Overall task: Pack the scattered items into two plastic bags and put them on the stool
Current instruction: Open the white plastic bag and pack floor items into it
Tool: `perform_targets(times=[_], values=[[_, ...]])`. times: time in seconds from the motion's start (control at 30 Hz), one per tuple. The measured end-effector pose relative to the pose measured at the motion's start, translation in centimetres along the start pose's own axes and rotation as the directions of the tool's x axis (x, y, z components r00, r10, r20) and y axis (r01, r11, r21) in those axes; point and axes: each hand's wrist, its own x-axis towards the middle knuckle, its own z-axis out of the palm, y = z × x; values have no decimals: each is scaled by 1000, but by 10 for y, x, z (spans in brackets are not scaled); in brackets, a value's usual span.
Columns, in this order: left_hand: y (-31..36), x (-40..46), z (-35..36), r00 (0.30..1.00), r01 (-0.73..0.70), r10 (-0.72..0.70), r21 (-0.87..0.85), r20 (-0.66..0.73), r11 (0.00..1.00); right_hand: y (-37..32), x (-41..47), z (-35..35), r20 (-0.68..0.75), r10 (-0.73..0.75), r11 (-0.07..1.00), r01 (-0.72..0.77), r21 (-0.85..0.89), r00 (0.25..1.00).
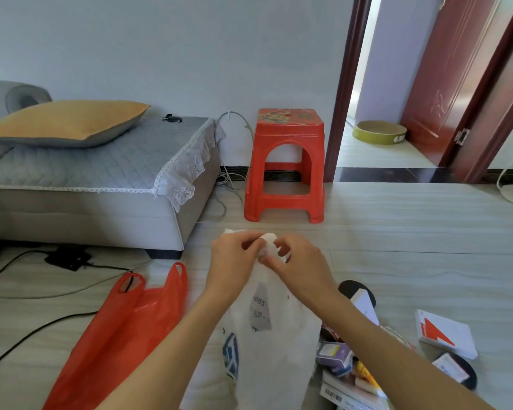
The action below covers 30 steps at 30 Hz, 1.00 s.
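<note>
Item: white bag [274, 335], on floor before me; my left hand [234, 261] and right hand [301, 266] pinch its top, working it apart. Red bag [125, 329] flat, left. Next, I judge: load boxes [347, 368]. Stool [286, 164] beyond.

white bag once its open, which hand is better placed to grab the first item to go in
Probably the right hand. The scattered items lie on the floor under the right forearm. Left hand could keep holding the white bag; only the red bag lies on its side.
</note>
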Motion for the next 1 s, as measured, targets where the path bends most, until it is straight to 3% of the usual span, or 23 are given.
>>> perform_targets(times=[0.13, 0.23, 0.33, 0.43, 0.57, 0.7, 0.8, 0.87, 1.0], values=[[-2, 0, -2, 998, -33, 35, -33, 53, 999, 10, 11, -1, -10, 40, 999, -40, 19, 999], [-9, 3, -7, 988, -1, 9, -52, 154, 999, 14, 15, -5, 19, 111, 968, -112, 224, 994], [-14, 4, -12, 962, 39, -18, -71, 274, 997, 16, 16, -13, 125, 180, 857, -218, 466, 976], [-19, 4, -18, 949, -39, 22, 50, 315, 998, 17, 14, -24, 245, 230, 714, -334, 615, 942], [-26, 2, -24, 938, -164, 93, 193, 332, 967, 17, 14, -25, 245, 220, 754, -324, 571, 944], [-15, -3, -26, 941, -231, 175, 170, 289, 958, 14, 15, -20, 199, 193, 786, -273, 555, 961], [-11, -4, -25, 894, -403, 304, 292, 330, 867, 12, 15, -20, 173, 194, 771, -259, 581, 966], [-12, -4, -23, 870, -470, 354, 362, 343, 805, 13, 15, -19, 124, 206, 793, -240, 560, 971], [-13, -3, -21, 825, -562, 479, 337, 302, 755, 11, 16, -19, -31, 140, 867, -108, 486, 990]])
